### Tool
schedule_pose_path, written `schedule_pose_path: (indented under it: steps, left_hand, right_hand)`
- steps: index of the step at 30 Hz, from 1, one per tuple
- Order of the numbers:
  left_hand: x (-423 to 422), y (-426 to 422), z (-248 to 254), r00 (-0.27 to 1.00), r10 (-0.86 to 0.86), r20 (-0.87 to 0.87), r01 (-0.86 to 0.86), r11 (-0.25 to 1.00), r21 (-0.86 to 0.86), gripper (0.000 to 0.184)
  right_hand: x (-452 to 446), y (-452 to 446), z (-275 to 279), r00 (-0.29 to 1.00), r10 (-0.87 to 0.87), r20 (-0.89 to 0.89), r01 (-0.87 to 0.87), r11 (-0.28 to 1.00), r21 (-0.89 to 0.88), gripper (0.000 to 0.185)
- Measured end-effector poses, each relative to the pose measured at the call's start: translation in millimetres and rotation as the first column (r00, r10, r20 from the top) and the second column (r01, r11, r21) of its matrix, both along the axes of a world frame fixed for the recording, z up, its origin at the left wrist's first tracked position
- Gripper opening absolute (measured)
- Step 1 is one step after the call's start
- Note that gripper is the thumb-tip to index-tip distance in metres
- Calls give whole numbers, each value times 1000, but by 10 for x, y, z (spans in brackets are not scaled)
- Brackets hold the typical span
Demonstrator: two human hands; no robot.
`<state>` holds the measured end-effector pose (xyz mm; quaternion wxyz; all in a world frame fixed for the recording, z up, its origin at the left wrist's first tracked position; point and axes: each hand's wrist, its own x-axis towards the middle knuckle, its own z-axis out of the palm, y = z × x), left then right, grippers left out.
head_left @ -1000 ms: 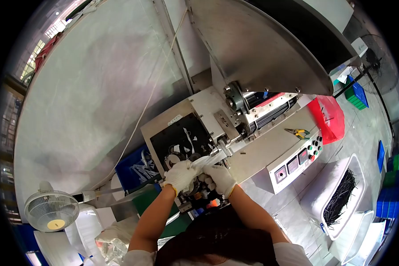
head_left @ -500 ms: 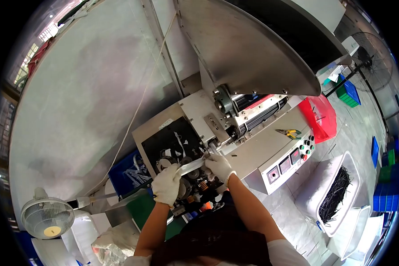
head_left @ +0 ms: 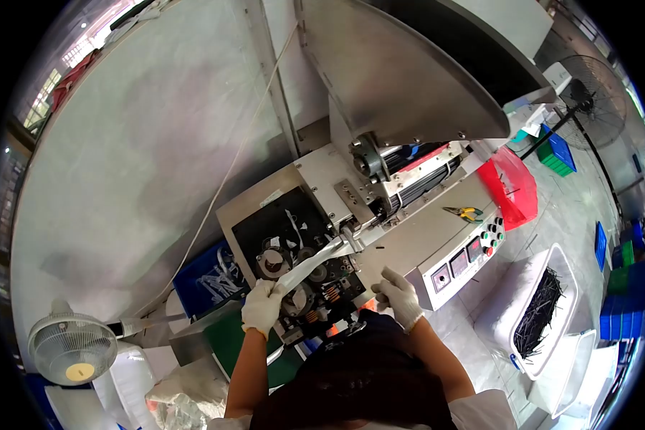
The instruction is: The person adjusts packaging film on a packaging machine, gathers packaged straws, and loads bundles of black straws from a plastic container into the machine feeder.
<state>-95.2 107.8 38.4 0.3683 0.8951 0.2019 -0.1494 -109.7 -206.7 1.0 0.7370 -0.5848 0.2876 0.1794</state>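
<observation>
My left hand [head_left: 263,307], in a white knit glove, is closed on the lower end of a white translucent strip [head_left: 314,262]. The strip runs up to a metal guide [head_left: 350,239] on the machine [head_left: 337,179]. My right hand [head_left: 400,297], also gloved, is off the strip, beside the machine's near edge, its fingers partly curled and apart. Below the strip lie rollers and small mechanical parts [head_left: 297,297] on a black plate. Yellow-handled pliers [head_left: 469,214] rest on the machine's top.
A control panel [head_left: 457,266] with buttons faces the right side. Beyond it are a red bag [head_left: 510,188] and a white bin [head_left: 489,319] of thin black pieces. A blue bin [head_left: 193,285] and a fan [head_left: 73,347] are at left.
My right hand has let go of the strip and moved down and right. My left hand still holds the strip's end, and the strip now stretches up to the guide.
</observation>
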Motion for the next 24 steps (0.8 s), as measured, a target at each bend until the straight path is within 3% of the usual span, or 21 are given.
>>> schedule_pose_path:
  steps: [2,3,5,7,9,11,13,14,15,16,17,18,19,20,21,24]
  left_hand:
    - [-35,-13,-17,985,-115,132,90,980,180,29]
    - [-53,-1,-25,987,-90,130,72,988,133,26]
    - [-101,45,-116,949,-197,246,149,968,199,22]
    - [-127,123,-239,937,-252,244,193,952,239,25]
    - [-188,-36,-46,957,-211,197,106,892,440,28]
    - [-204,-63,88,987,-160,12,137,880,455,29]
    - [-237,19,-61,988,-114,101,67,920,385,27]
    - [-157,-55,-71,988,-117,97,69,915,396,27]
    - [-139,-85,-81,994,63,93,-74,990,120,29]
    - [-200,-25,-91,963,267,44,-258,955,-144,31]
    - [-265,159,-331,856,485,-177,-506,719,-477,41]
    - [-291,154,-179,839,498,-219,-526,638,-563,43]
    - [-266,79,-101,805,544,-236,-570,601,-560,45]
    - [-225,-39,14,768,589,-251,-612,561,-557,50]
    - [-174,-162,119,728,632,-265,-652,518,-554,57]
    - [-118,-200,127,740,632,-230,-598,463,-654,63]
  right_hand:
    - [-141,-212,-34,997,-61,-39,61,998,0,61]
    - [-207,-279,-55,995,-92,-33,92,996,-15,61]
    - [-338,-513,-129,982,-184,-51,179,980,-87,64]
    - [-387,-780,-260,964,-260,-58,248,955,-161,72]
    - [-352,-1010,-142,957,-288,-33,271,929,-252,77]
    - [-238,-1363,-289,953,-303,-8,290,917,-274,82]
    - [-113,-1725,-483,929,-370,-27,337,873,-352,81]
    - [-73,-1909,-581,947,-318,-34,253,809,-530,78]
    - [-46,-2161,-918,947,-318,-38,243,789,-565,80]
    - [-193,-2580,-1566,982,-166,87,182,733,-655,52]
    - [-348,-2977,-2174,980,-8,198,156,648,-746,27]
    - [-177,-3005,-1983,983,-57,175,158,750,-643,38]
    - [-131,-2995,-1771,957,-261,129,292,869,-401,50]
    - [-35,-2877,-1389,910,-408,67,412,879,-241,63]
    - [-18,-2805,-1053,882,-471,24,468,869,-161,77]
    - [-76,-2864,-1055,888,-460,-8,455,880,-134,77]
